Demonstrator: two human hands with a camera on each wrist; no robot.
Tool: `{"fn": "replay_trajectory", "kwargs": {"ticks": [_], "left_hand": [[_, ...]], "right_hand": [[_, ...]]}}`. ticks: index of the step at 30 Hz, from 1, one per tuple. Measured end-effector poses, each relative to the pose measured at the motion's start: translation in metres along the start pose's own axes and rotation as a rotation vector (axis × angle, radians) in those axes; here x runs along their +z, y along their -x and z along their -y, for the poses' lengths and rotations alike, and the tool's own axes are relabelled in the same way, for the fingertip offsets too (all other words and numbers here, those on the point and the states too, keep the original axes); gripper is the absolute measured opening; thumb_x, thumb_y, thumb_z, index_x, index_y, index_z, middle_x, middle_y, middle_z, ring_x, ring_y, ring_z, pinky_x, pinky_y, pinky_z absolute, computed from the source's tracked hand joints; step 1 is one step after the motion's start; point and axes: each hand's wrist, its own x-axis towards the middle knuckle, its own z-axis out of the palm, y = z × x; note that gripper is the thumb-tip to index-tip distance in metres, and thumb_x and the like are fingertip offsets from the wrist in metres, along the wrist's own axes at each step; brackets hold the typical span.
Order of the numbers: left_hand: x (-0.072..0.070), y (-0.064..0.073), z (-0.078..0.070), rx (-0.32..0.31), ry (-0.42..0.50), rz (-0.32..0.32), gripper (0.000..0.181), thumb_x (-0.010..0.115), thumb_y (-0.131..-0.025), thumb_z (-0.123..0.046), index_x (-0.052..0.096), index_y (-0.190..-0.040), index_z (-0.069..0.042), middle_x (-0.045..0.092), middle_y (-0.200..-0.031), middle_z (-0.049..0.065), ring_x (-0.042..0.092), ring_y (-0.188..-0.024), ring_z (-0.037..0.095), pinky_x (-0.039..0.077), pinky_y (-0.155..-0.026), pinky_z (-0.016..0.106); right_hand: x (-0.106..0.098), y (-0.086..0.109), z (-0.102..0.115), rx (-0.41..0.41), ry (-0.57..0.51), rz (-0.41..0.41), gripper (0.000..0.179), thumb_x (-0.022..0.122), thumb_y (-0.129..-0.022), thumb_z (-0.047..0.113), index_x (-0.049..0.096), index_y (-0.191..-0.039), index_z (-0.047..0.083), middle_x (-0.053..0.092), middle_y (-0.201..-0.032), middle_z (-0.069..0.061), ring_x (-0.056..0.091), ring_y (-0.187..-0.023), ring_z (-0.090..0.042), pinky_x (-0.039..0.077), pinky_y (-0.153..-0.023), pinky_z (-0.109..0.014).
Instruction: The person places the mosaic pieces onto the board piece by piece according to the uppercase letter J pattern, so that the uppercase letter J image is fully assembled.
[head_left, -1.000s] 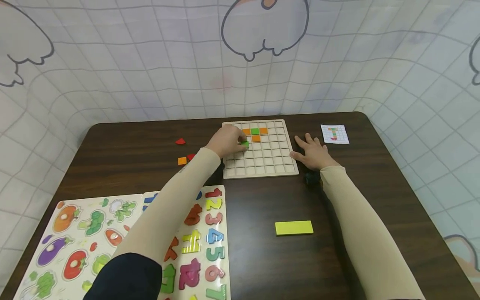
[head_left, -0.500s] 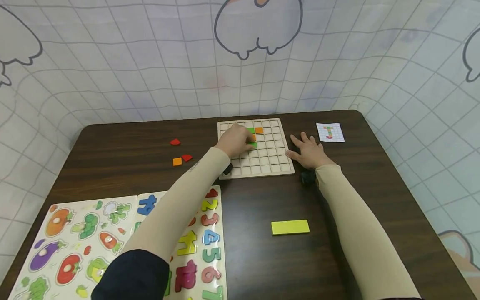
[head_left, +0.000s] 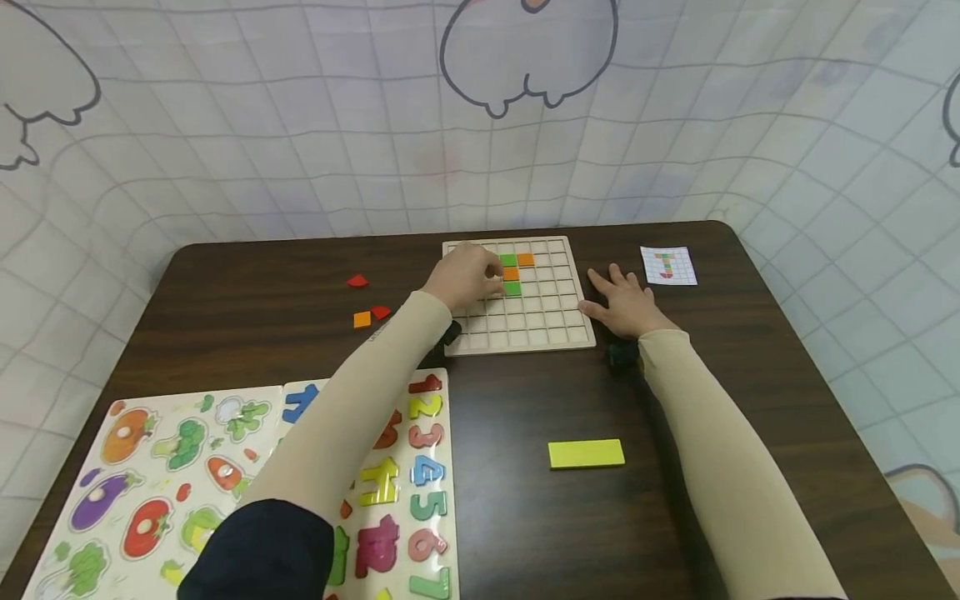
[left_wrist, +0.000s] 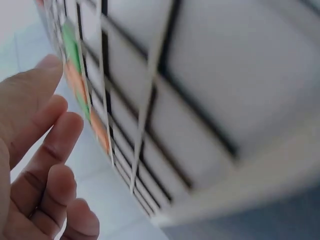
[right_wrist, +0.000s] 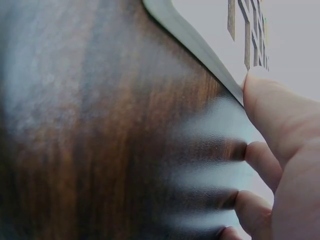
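Observation:
On the white grid board [head_left: 540,325], a green tile [head_left: 508,260] and an orange tile [head_left: 526,260] sit side by side near the top. Below the green one lies another orange tile [head_left: 511,273], then a lower green tile [head_left: 512,289]. My left hand [head_left: 465,275] hovers over the board's left part, fingertips just beside these tiles and hiding some cells. The left wrist view shows its thumb and loosely bent fingers [left_wrist: 65,132] holding nothing. My right hand [head_left: 624,302] rests spread on the table, its thumb touching the board's right edge.
Left of the board lie two red pieces [head_left: 357,281] and an orange square [head_left: 362,319]. A pattern card [head_left: 686,267] is at right. A yellow block [head_left: 587,454] lies in front, with a vegetable-and-number puzzle board [head_left: 262,450] at front left under my left arm.
My left hand moved right with the green tile, set it below the orange one and released it, then drew slightly back left. The right hand stays at the board's edge.

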Motion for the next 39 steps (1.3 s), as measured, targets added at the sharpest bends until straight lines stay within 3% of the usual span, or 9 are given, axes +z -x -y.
{"fn": "replay_trajectory", "kwargs": {"ticks": [5, 10, 16, 18, 23, 25, 33, 39], "left_hand": [[-0.020, 0.020, 0.018, -0.035, 0.064, -0.013, 0.026, 0.078, -0.095, -0.027, 0.079, -0.116, -0.012, 0.077, -0.116, 0.005, 0.068, -0.108, 0.021, 0.054, -0.104, 0.038], [-0.034, 0.044, 0.044, -0.083, 0.071, -0.012, 0.028, 0.079, -0.094, -0.027, 0.079, -0.117, -0.010, 0.078, -0.116, 0.006, 0.070, -0.109, 0.023, 0.056, -0.101, 0.039], [-0.041, 0.075, 0.077, -0.128, 0.038, -0.002, 0.032, 0.079, -0.093, -0.032, 0.078, -0.119, -0.012, 0.077, -0.121, 0.006, 0.067, -0.118, 0.025, 0.053, -0.108, 0.043], [-0.043, 0.086, 0.087, -0.156, 0.037, 0.008, 0.035, 0.079, -0.093, -0.035, 0.077, -0.120, -0.012, 0.076, -0.122, 0.006, 0.071, -0.107, 0.024, 0.057, -0.100, 0.042], [-0.047, 0.116, 0.113, -0.204, 0.033, 0.015, 0.044, 0.083, -0.088, -0.041, 0.077, -0.121, -0.011, 0.077, -0.121, 0.007, 0.070, -0.108, 0.026, 0.053, -0.108, 0.046], [-0.048, 0.125, 0.122, -0.207, 0.024, 0.020, 0.048, 0.086, -0.086, -0.041, 0.077, -0.121, -0.010, 0.077, -0.122, 0.007, 0.065, -0.121, 0.029, 0.046, -0.117, 0.050], [-0.054, 0.141, 0.134, -0.255, 0.025, 0.061, 0.038, 0.084, -0.090, -0.025, 0.076, -0.123, -0.009, 0.073, -0.128, 0.012, 0.061, -0.126, 0.032, 0.046, -0.116, 0.053], [-0.056, 0.142, 0.134, -0.232, 0.025, 0.073, 0.034, 0.081, -0.092, -0.020, 0.076, -0.124, -0.009, 0.073, -0.129, 0.013, 0.063, -0.124, 0.033, 0.050, -0.113, 0.052]], "right_hand": [[-0.001, 0.000, 0.002, 0.005, 0.009, 0.002, 0.077, 0.041, -0.110, 0.050, 0.010, -0.168, 0.010, -0.007, -0.171, -0.032, -0.006, -0.155, -0.062, 0.004, -0.121, -0.081], [-0.003, 0.001, 0.002, -0.001, 0.006, 0.007, 0.077, 0.042, -0.110, 0.048, 0.010, -0.167, 0.008, -0.007, -0.170, -0.033, -0.006, -0.154, -0.063, 0.003, -0.120, -0.081], [-0.007, 0.003, -0.002, -0.003, 0.005, 0.014, 0.078, 0.041, -0.111, 0.049, 0.008, -0.167, 0.007, -0.009, -0.169, -0.034, -0.007, -0.154, -0.063, 0.002, -0.120, -0.082], [-0.007, 0.003, -0.003, -0.006, 0.004, 0.015, 0.078, 0.041, -0.110, 0.049, 0.008, -0.167, 0.008, -0.010, -0.169, -0.034, -0.008, -0.153, -0.063, 0.002, -0.120, -0.082], [-0.004, 0.000, -0.002, -0.019, -0.009, 0.024, 0.078, 0.041, -0.110, 0.049, 0.007, -0.167, 0.009, -0.011, -0.169, -0.034, -0.009, -0.153, -0.064, 0.000, -0.120, -0.082], [-0.003, -0.001, -0.001, -0.022, -0.012, 0.028, 0.078, 0.040, -0.110, 0.050, 0.006, -0.168, 0.009, -0.011, -0.169, -0.034, -0.010, -0.153, -0.064, 0.000, -0.119, -0.082], [-0.004, 0.000, -0.001, -0.018, -0.018, 0.028, 0.078, 0.040, -0.110, 0.050, 0.006, -0.168, 0.009, -0.012, -0.169, -0.033, -0.010, -0.153, -0.063, -0.001, -0.120, -0.081], [-0.003, 0.000, 0.000, -0.018, -0.019, 0.030, 0.078, 0.040, -0.111, 0.049, 0.006, -0.168, 0.009, -0.012, -0.169, -0.033, -0.010, -0.153, -0.063, -0.001, -0.120, -0.081]]}}
